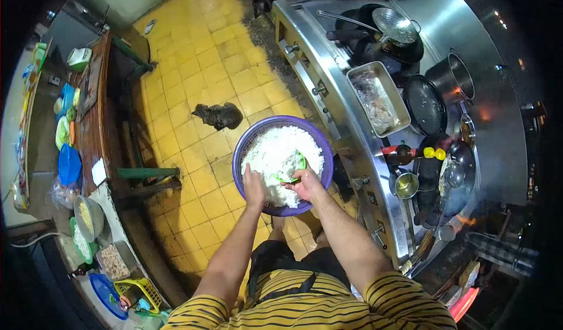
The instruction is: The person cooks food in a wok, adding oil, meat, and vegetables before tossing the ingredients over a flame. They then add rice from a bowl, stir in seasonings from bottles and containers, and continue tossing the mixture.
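the right hand (306,184) grips a green bowl (301,163) over white rice (284,148) in a purple basket (329,171); beside it the left hand (254,187), fingers extended, touches the rice, its hold unclear.

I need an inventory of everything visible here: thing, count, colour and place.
basin: 1, purple, before person
rice: one heap, white, in basin
scoop or bowl: 1, green, in rice
cat: 1, dark, floor
floor tiles: many, yellow, below
stove: 1, silver, right
skimmer: 1, silver, stove's far end
rectangular pan: 1, silver, stove
round pan: 1, black, stove's middle
pot: 1, silver, stove's back
bottle: 1, dark, yellow-capped, stove
cup: 1, silver, beside bottle
wok: 1, black, stove's near end
table: 1, brown, left
basket: 1, yellow, lower left
others: too small to name
sleeves: 2, yellow-black, bottom
left hand: 1, bare, at rice
right hand: 1, bare, at scoop
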A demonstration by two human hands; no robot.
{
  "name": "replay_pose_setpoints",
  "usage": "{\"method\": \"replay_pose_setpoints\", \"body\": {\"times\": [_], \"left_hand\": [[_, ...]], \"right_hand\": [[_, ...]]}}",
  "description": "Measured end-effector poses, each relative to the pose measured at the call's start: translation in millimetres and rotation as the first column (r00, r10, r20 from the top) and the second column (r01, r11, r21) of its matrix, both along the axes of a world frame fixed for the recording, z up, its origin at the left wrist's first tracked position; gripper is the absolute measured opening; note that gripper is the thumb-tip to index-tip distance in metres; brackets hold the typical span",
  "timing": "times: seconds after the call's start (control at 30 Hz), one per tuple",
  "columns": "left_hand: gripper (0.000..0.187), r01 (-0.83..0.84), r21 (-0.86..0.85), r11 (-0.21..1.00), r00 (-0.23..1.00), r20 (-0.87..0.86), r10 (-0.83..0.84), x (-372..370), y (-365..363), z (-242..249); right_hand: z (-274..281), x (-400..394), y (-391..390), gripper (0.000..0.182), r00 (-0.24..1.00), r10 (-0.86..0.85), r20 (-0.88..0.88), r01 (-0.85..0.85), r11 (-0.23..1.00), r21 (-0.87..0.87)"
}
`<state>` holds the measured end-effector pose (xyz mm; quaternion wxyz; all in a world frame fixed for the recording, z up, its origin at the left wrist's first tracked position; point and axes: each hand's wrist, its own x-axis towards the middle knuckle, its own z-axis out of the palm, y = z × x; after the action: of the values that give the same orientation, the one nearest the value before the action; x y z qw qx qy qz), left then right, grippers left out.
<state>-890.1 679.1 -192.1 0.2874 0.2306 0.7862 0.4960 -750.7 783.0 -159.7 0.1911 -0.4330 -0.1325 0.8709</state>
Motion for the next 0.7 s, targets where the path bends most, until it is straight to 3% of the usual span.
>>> {"method": "replay_pose_setpoints", "body": {"times": [0.07, 0.1, 0.13, 0.2, 0.23, 0.27, 0.37, 0.4, 0.43, 0.47, 0.5, 0.57, 0.63, 0.7], "left_hand": [[0.049, 0.033, 0.004, 0.999, 0.999, 0.012, -0.034, 0.6, 3.5, 36.4], [0.048, 0.078, 0.125, 0.989, 0.997, 0.014, -0.081, 2.1, 13.1, 55.0], [0.046, 0.183, 0.169, 0.969, 0.977, -0.139, -0.160, 3.3, 26.3, 69.3], [0.047, 0.430, 0.164, 0.888, 0.845, -0.420, -0.332, 19.3, 48.6, 94.3], [0.046, 0.537, -0.034, 0.843, 0.704, -0.533, -0.470, 31.8, 53.4, 118.2], [0.044, 0.586, -0.033, 0.810, 0.661, -0.559, -0.501, 49.3, 61.9, 130.9], [0.044, 0.751, -0.122, 0.648, 0.425, -0.661, -0.618, 123.6, 79.7, 177.2], [0.048, 0.814, -0.051, 0.579, 0.414, -0.648, -0.639, 151.7, 86.9, 177.6], [0.052, 0.858, -0.125, 0.498, 0.302, -0.660, -0.687, 182.1, 97.1, 191.6], [0.055, 0.914, -0.070, 0.399, 0.276, -0.613, -0.740, 214.6, 112.4, 208.6], [0.057, 0.942, -0.062, 0.330, 0.229, -0.599, -0.767, 248.5, 127.9, 211.3], [0.061, 0.969, 0.117, 0.217, 0.238, -0.676, -0.698, 313.0, 157.1, 234.5], [0.053, 0.936, 0.304, 0.177, 0.333, -0.604, -0.724, 375.5, 183.1, 244.7], [0.046, 0.869, 0.449, 0.205, 0.405, -0.410, -0.817, 417.7, 198.3, 243.1]], "right_hand": [[19.1, 7.6, 3.9, 0.053, 0.995, 0.100, -0.020, -0.099, 0.994, 0.039], [8.5, 7.5, 2.7, 0.050, 0.995, 0.102, 0.002, -0.101, 0.990, -0.096], [3.0, 9.0, -5.2, 0.050, 0.999, 0.045, 0.025, -0.044, 0.997, -0.066], [47.4, 21.5, -12.4, 0.059, 1.000, 0.009, -0.004, -0.008, 1.000, 0.027], [59.9, 29.9, -19.4, 0.067, 1.000, -0.019, 0.007, 0.018, 0.994, 0.109], [55.2, 44.2, -22.8, 0.067, 0.994, -0.111, -0.008, 0.111, 0.974, 0.199], [82.7, 118.5, -24.8, 0.061, 0.958, -0.264, -0.110, 0.284, 0.924, 0.255], [85.5, 149.9, -27.4, 0.059, 0.947, -0.304, -0.104, 0.321, 0.905, 0.278], [88.5, 185.2, -29.9, 0.057, 0.934, -0.343, -0.102, 0.358, 0.886, 0.296], [111.4, 219.3, -29.8, 0.056, 0.892, -0.449, -0.062, 0.446, 0.845, 0.295], [136.3, 254.1, -26.7, 0.055, 0.839, -0.544, -0.021, 0.525, 0.798, 0.296], [141.5, 323.7, -16.2, 0.052, 0.688, -0.697, -0.201, 0.714, 0.600, 0.362], [182.9, 380.4, 15.3, 0.057, 0.575, -0.812, -0.105, 0.695, 0.416, 0.587], [184.9, 430.7, 58.1, 0.065, 0.443, -0.874, -0.199, 0.578, 0.109, 0.809]]}}
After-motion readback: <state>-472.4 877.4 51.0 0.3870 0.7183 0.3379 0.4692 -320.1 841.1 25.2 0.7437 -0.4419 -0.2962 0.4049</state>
